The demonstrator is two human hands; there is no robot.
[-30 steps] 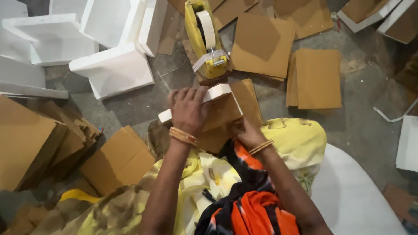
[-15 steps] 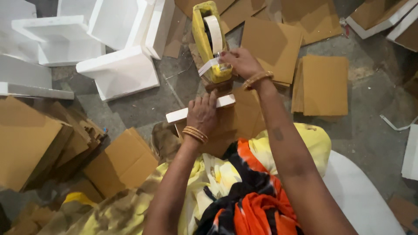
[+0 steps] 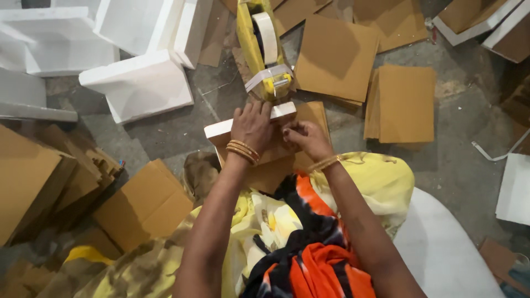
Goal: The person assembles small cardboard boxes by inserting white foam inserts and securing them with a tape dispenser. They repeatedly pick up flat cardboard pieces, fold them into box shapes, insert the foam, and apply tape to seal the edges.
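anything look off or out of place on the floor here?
Mostly clutter. Cardboard sheets lie scattered at odd angles, not stacked, and white foam blocks are strewn about. A loose white strip curls on the floor at right. The left hand and right hand press a foam-and-cardboard piece beside the yellow tape dispenser.
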